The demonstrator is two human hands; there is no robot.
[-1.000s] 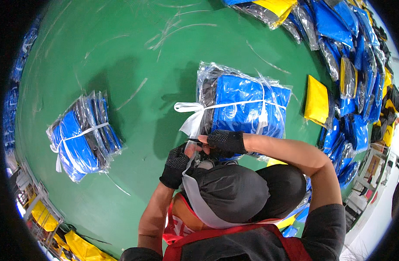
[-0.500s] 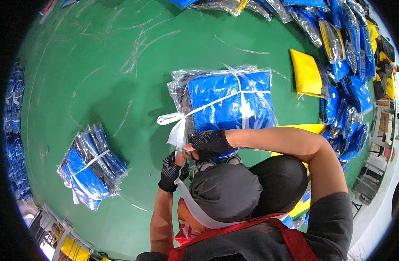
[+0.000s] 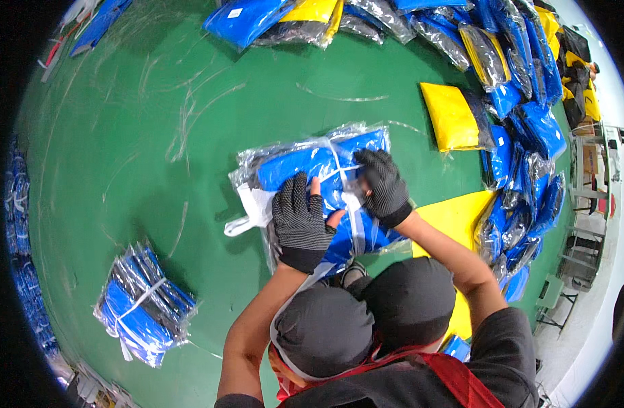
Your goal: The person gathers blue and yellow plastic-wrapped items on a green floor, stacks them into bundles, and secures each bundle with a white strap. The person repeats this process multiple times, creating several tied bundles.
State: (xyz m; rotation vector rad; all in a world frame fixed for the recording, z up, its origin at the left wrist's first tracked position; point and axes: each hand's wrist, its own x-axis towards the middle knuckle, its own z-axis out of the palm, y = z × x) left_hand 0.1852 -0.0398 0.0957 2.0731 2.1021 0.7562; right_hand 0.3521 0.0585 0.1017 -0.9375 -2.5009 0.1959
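Observation:
A bundle of blue sheets in clear plastic bags point(image 3: 268, 173) lies on the floor before me, tied crosswise with white strap point(image 3: 355, 228). At its left side the strap forms a white bow point(image 3: 247, 214). My left hand point(image 3: 302, 224), in a black dotted fingerless glove, rests on the bundle with fingers stretched and thumb apart. Over the bundle's right part, near the strap crossing, my gloved right hand point(image 3: 385, 187) has its fingers curled in. Motion blurs its fingertips, and what they hold is hidden.
A second tied blue bundle point(image 3: 145, 306) lies on the green floor at left. Bagged blue packs point(image 3: 536, 129) are heaped along the right. Nearer lie a yellow pack point(image 3: 451, 115) and a yellow sheet point(image 3: 455, 214). More blue packs point(image 3: 247, 20) lie at the far edge.
Both hands have left the loose strap end beside the bow and moved onto the bundle. The left hand has opened flat; the right has gone to the strap crossing. The view has shifted.

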